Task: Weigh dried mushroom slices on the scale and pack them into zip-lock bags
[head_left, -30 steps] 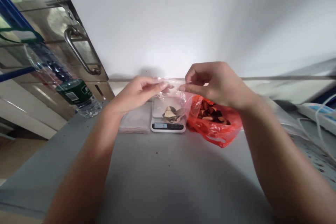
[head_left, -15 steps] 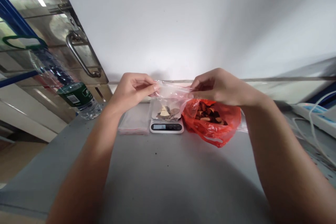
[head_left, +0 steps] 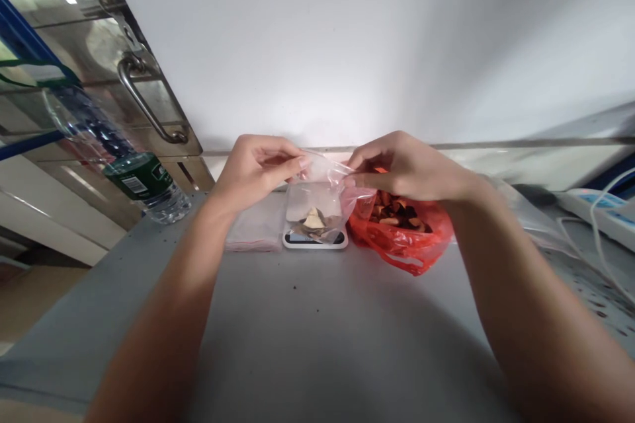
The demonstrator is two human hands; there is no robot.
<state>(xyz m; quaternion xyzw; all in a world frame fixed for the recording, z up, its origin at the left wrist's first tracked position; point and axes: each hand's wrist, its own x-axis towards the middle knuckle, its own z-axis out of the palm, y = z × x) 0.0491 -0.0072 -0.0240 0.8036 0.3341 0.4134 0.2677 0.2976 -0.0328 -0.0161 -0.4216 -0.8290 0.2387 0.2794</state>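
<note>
A small clear plastic bag (head_left: pixel 317 201) with a few brown and pale pieces in its bottom hangs over a white digital scale (head_left: pixel 314 242). My left hand (head_left: pixel 253 168) pinches the bag's top edge on the left. My right hand (head_left: pixel 401 165) pinches the top edge on the right. The bag's lower end rests on or just above the scale and covers its display. Right of the scale lies an open red plastic bag (head_left: pixel 401 231) holding more of the brown pieces.
A stack of empty clear bags (head_left: pixel 251 232) lies left of the scale on the grey table (head_left: pixel 307 330). A plastic water bottle (head_left: pixel 124 162) stands at the far left by a steel door handle (head_left: pixel 146 102). White cables and a power strip (head_left: pixel 600 211) are at the right.
My hands have drawn closer together along the bag's top. The bag has sunk lower and now hides the scale's display.
</note>
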